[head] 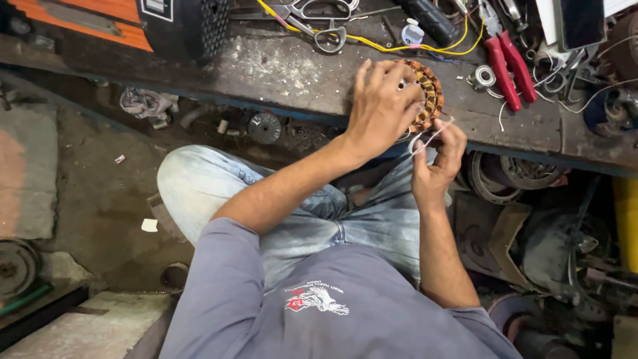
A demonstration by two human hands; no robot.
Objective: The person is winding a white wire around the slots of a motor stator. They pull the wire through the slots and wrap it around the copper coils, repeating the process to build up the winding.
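Stator lies under left hand, right hand just below

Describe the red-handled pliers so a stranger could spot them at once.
Start at the worn wooden workbench along the top. Right of the left hand, which covers a copper-wound stator, lie the pliers, beside a small bearing. Nothing else nearby has bright red handles.
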